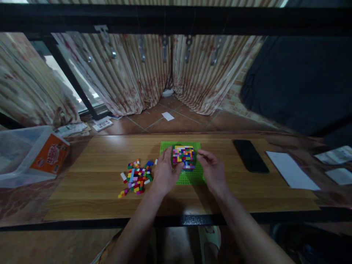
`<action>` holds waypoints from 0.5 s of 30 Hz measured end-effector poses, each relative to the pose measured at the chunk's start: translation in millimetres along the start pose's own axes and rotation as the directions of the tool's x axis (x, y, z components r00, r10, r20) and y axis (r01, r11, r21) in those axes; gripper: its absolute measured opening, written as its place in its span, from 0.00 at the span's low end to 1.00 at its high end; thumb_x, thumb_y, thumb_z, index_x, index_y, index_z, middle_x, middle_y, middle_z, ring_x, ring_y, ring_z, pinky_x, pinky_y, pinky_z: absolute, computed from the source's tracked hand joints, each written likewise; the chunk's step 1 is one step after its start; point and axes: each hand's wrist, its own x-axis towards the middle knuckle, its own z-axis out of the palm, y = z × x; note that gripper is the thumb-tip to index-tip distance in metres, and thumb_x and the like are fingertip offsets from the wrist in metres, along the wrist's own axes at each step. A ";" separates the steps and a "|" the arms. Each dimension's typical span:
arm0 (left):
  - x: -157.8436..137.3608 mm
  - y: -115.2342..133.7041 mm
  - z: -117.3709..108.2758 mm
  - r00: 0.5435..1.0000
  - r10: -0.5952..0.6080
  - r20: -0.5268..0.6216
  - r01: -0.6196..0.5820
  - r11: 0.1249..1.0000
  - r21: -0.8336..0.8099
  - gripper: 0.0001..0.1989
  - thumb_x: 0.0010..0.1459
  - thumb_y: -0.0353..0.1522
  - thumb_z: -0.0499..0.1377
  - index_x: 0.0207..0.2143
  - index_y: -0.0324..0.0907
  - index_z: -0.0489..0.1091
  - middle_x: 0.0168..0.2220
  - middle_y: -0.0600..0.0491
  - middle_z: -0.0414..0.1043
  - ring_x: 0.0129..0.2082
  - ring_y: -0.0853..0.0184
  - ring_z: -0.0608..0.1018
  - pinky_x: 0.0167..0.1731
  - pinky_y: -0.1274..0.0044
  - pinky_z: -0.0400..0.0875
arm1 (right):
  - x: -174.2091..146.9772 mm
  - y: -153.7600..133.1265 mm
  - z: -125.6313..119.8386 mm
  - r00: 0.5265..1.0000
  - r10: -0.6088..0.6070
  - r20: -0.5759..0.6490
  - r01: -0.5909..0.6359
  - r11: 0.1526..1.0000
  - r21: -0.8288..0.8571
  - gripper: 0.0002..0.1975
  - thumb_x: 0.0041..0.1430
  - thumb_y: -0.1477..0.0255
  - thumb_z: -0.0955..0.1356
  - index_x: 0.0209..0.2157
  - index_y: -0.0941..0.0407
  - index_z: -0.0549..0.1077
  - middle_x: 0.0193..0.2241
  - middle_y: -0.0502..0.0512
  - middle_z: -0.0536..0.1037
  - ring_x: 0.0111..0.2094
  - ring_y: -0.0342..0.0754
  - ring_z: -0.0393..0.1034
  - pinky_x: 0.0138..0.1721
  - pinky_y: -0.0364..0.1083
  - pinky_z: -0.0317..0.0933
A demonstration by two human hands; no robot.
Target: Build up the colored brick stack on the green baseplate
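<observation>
Brick block (183, 154) partly built on green baseplate (189, 179); loose bricks (137, 176) left of baseplate remain unplaced. Left hand (165, 175) cupped at block, right hand (213, 170) pinched; grips unclear.

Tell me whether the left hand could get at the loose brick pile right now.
Probably yes: the loose brick pile lies beside the left hand, with nothing visible standing between them.

Smooth plastic bricks (183, 154), studded plastic baseplate (190, 179); wood-grain tabletop (93, 198) with soft sheen, cloth curtains (132, 80), clear plastic bin (19, 156)
</observation>
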 end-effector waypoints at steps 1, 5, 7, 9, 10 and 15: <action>1.9 1.1 1.0 1.000 -0.004 -0.003 0.004 1.000 -0.013 0.33 0.59 0.39 0.58 0.63 0.32 0.57 0.61 0.35 0.63 0.62 0.51 0.67 0.61 0.59 0.62 | 0.4 -1.2 -0.9 1.000 -0.001 0.000 0.001 1.000 0.001 0.15 0.49 0.62 0.71 0.37 0.55 0.79 0.35 0.55 0.81 0.36 0.51 0.74 0.41 0.51 0.66; 8.7 5.9 6.3 0.996 -0.086 -0.012 0.084 0.990 -0.117 0.29 0.65 0.41 0.51 0.63 0.32 0.58 0.60 0.35 0.66 0.61 0.53 0.69 0.61 0.59 0.63 | 8.7 -5.5 -15.6 0.998 -0.060 0.018 0.062 0.993 -0.105 0.14 0.52 0.63 0.68 0.38 0.55 0.78 0.34 0.56 0.80 0.34 0.50 0.73 0.40 0.51 0.67; 12.1 6.8 9.9 0.989 -0.144 -0.018 0.139 0.978 -0.158 0.27 0.65 0.40 0.50 0.62 0.34 0.60 0.60 0.37 0.66 0.61 0.55 0.69 0.61 0.61 0.62 | 18.7 -8.1 -34.7 0.987 -0.158 0.012 0.155 0.950 -0.272 0.15 0.55 0.63 0.67 0.41 0.55 0.78 0.37 0.58 0.79 0.36 0.52 0.73 0.42 0.53 0.66; 15.2 5.9 13.7 0.981 -0.191 -0.040 0.181 0.967 -0.180 0.26 0.64 0.39 0.51 0.62 0.35 0.61 0.61 0.38 0.66 0.60 0.56 0.70 0.61 0.62 0.62 | 31.7 -10.0 -62.1 0.957 -0.290 -0.020 0.240 0.824 -0.513 0.17 0.56 0.64 0.66 0.44 0.56 0.77 0.42 0.62 0.77 0.44 0.56 0.71 0.49 0.57 0.63; 16.6 4.8 15.5 0.976 -0.211 -0.052 0.198 0.962 -0.188 0.27 0.64 0.38 0.52 0.62 0.36 0.61 0.60 0.38 0.67 0.60 0.56 0.71 0.61 0.62 0.62 | 38.6 -10.1 -77.7 0.941 -0.332 -0.068 0.221 0.753 -0.620 0.18 0.56 0.64 0.66 0.46 0.57 0.76 0.45 0.65 0.76 0.48 0.59 0.69 0.51 0.59 0.61; 20.4 -1.7 21.0 0.963 -0.259 -0.075 0.235 0.941 -0.243 0.27 0.61 0.38 0.55 0.61 0.38 0.63 0.58 0.40 0.69 0.56 0.56 0.73 0.60 0.61 0.63 | 66.2 -1.5 -145.8 0.923 -0.206 -0.325 -0.186 0.499 -0.846 0.35 0.56 0.57 0.68 0.58 0.65 0.65 0.56 0.77 0.68 0.57 0.70 0.61 0.54 0.64 0.56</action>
